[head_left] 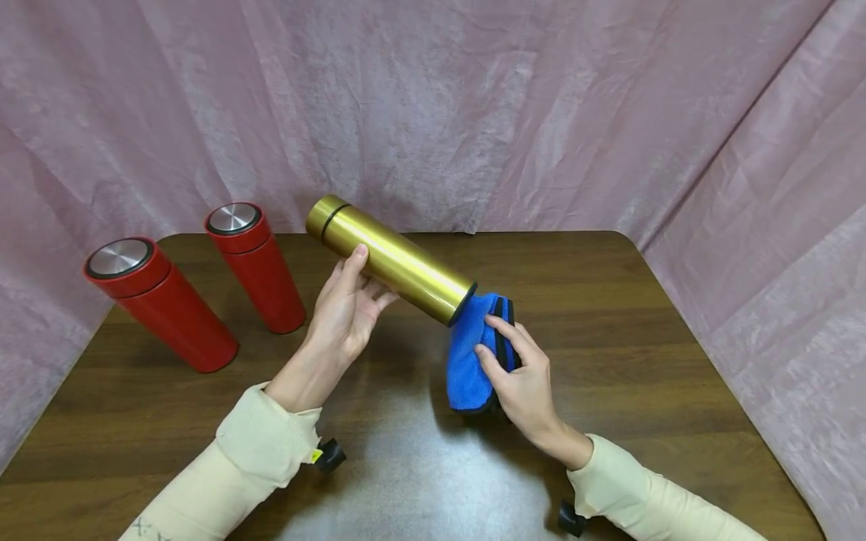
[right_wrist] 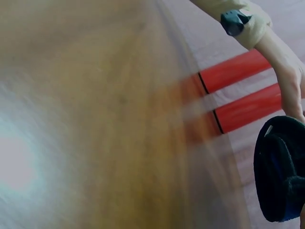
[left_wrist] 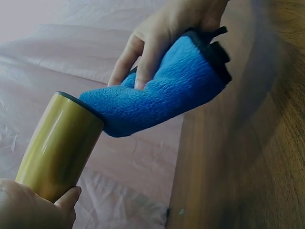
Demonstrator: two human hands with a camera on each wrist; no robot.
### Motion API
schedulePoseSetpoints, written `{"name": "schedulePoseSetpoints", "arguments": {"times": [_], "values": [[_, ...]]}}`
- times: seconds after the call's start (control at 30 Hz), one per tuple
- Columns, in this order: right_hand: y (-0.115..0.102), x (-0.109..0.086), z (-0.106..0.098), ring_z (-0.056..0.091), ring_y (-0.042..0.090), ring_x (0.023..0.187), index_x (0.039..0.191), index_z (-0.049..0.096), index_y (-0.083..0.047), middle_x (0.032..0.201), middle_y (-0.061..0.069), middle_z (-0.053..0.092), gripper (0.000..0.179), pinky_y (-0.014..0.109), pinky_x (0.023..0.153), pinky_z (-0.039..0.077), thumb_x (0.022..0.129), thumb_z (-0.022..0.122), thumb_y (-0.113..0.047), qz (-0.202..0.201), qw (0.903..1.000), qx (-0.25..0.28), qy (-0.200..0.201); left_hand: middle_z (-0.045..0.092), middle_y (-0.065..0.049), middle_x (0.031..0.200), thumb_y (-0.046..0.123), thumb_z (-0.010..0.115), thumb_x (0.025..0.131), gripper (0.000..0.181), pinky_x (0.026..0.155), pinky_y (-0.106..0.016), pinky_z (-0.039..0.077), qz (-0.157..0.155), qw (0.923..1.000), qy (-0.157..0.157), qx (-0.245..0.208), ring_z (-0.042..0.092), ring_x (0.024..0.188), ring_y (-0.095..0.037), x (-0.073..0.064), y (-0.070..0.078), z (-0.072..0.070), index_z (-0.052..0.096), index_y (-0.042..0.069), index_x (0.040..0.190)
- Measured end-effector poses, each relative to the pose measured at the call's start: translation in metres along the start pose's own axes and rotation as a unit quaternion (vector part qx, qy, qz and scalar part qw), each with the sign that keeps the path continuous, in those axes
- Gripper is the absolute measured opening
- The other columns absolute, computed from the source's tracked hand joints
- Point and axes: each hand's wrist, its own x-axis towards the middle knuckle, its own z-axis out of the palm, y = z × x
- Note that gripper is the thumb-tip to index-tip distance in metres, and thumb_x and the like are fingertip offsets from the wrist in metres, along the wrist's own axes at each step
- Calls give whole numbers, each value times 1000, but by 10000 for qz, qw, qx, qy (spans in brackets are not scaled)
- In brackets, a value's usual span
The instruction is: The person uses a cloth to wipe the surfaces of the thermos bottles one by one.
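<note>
My left hand [head_left: 343,309] grips a gold thermos flask [head_left: 399,263] around its middle, holding it tilted above the table with the capped end up and to the left. At the flask's dark lower end is a folded blue cloth [head_left: 468,361] with black edging, touching the base. My right hand [head_left: 521,376] pinches this cloth between thumb and fingers. In the left wrist view the cloth [left_wrist: 162,93] bends against the base of the flask [left_wrist: 62,143]. Only the dark edge of the cloth [right_wrist: 276,176] shows in the right wrist view, at the right border.
Two red thermos flasks with silver lids, a front one [head_left: 172,315] and a back one [head_left: 260,278], stand on the left of the brown wooden table [head_left: 643,361]. Pink curtains [head_left: 433,113] hang behind the table and along its right side.
</note>
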Motion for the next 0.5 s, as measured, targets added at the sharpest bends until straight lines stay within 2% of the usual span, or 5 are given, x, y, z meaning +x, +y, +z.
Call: {"name": "schedulePoseSetpoints", "arguments": {"times": [0.33,0.4,0.5], "values": [[-6,-22,-3,68,21,97,129,70,-7,118,11,68,45,26,78,61,87,78,6,-222,9986,-68,-482,60,-6,120,25,58,108,24,91,-42,55,20,9999,157,15,60,109,-25,1,-5,-1,45,15,126],[-7,-25,-3,69,22,97,129,70,-6,118,11,68,46,26,78,61,86,78,7,-383,9979,-43,-518,59,-6,119,25,57,108,24,91,-43,55,24,9997,222,50,60,109,-25,1,-7,0,44,15,126],[-10,-26,-2,69,24,96,128,70,-3,118,14,68,49,26,80,61,82,79,11,-856,9954,-17,-420,58,-6,119,25,57,108,23,94,-45,54,9,9994,322,81,60,110,-25,0,-8,1,43,15,123]]}}
